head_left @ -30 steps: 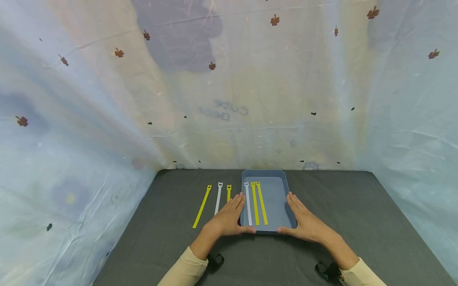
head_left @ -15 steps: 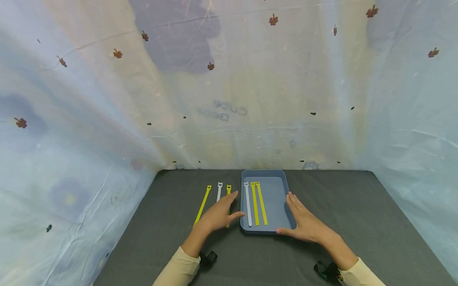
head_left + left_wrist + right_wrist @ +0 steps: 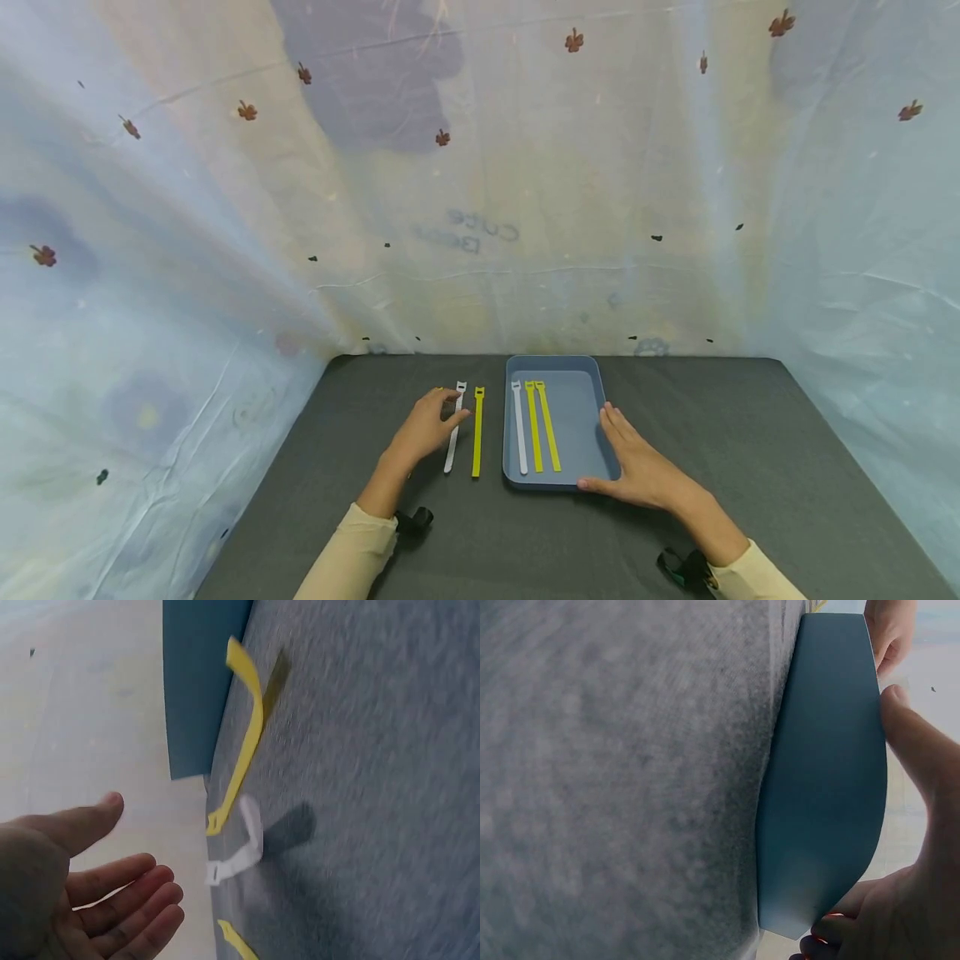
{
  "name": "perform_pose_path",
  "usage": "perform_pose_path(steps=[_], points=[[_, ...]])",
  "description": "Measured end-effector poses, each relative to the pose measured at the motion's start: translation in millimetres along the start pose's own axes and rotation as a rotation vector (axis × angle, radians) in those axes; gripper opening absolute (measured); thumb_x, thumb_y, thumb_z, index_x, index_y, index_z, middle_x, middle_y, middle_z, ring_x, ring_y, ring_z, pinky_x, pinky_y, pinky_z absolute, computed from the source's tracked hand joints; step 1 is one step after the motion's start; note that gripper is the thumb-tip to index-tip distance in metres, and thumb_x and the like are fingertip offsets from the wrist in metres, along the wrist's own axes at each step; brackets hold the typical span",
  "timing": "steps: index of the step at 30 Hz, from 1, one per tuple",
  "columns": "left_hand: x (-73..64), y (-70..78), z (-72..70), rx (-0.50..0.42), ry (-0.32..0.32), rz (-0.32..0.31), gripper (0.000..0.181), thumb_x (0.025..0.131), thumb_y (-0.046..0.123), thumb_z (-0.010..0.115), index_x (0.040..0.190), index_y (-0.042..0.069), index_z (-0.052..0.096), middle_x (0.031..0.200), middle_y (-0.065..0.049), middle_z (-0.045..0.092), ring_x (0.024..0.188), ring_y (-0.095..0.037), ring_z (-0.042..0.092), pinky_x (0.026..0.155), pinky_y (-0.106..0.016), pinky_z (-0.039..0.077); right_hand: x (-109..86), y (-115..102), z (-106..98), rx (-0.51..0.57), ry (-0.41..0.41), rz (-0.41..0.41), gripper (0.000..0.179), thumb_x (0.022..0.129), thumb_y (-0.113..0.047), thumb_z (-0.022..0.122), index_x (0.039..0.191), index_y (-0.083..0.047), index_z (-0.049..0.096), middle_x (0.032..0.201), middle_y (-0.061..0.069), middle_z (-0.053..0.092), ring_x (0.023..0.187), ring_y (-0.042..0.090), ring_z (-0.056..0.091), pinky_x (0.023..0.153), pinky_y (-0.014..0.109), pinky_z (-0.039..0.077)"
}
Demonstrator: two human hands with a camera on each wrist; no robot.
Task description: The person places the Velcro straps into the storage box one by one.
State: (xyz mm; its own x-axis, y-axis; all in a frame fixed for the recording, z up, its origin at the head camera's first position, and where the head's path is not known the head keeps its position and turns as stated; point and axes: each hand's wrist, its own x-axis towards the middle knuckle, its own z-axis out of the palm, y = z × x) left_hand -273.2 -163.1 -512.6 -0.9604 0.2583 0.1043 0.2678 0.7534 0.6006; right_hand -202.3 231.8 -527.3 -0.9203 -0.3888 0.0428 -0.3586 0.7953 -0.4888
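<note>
My left hand [image 3: 426,425] hovers over the left group of hook-and-loop cable ties, its fingers loosely bent with nothing between them. Beneath its fingertips lies a white cable tie [image 3: 452,450]; a yellow cable tie [image 3: 477,437] is just right of it. Another yellow cable tie [image 3: 238,942] shows in the left wrist view, mostly covered by that hand in the head view. My right hand [image 3: 637,467] rests against the near right corner of a blue-grey tray [image 3: 583,421], thumb along the front rim and straight fingers along the side.
Inside the tray, toward its left side, lie a white tie [image 3: 520,433] and two yellow ties [image 3: 535,433], roughly parallel. A dark grey cloth [image 3: 750,467] covers the table. Pale printed sheeting [image 3: 525,292] rises behind and on both sides.
My left hand has left the tray's left side and moved left over the loose ties, uncovering the yellow tie beside the tray. My right hand stays at the tray corner.
</note>
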Motion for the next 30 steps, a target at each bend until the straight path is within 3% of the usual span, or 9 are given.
perform_pose_path(steps=[6, 19, 30], points=[[6.4, -13.9, -4.7, -0.044, 0.021, -0.049, 0.038, 0.105, 0.025, 0.073, 0.135, 0.002, 0.068, 0.13, -0.016, 0.065, 0.117, -0.034, 0.065, 0.095, -0.053, 0.059, -0.1, -0.2, 0.6, 0.013, -0.005, 0.005, 0.133, 0.085, -0.075, 0.077, 0.168, 0.009, 0.016, 0.177, 0.028, 0.008, 0.163, 0.049, 0.013, 0.123, 0.068, 0.031], [24.4, -51.1, -12.2, -0.098, 0.027, -0.208, 0.032, 0.106, 0.021, 0.073, 0.128, -0.002, 0.069, 0.119, -0.017, 0.071, 0.105, -0.033, 0.069, 0.088, -0.051, 0.059, -0.1, 1.3, 0.6, 0.063, -0.03, 0.006, 0.133, 0.086, -0.072, 0.079, 0.168, 0.009, 0.012, 0.177, 0.029, 0.003, 0.163, 0.05, 0.009, 0.123, 0.07, 0.029], [34.7, -59.4, -10.2, -0.099, 0.018, -0.255, 0.032, 0.104, 0.022, 0.075, 0.122, -0.003, 0.068, 0.111, -0.016, 0.068, 0.094, -0.028, 0.066, 0.084, -0.048, 0.057, 0.2, 3.5, 1.6, 0.046, -0.021, 0.011, 0.135, 0.085, -0.075, 0.078, 0.168, 0.008, 0.012, 0.177, 0.028, 0.003, 0.163, 0.048, 0.009, 0.124, 0.069, 0.029]])
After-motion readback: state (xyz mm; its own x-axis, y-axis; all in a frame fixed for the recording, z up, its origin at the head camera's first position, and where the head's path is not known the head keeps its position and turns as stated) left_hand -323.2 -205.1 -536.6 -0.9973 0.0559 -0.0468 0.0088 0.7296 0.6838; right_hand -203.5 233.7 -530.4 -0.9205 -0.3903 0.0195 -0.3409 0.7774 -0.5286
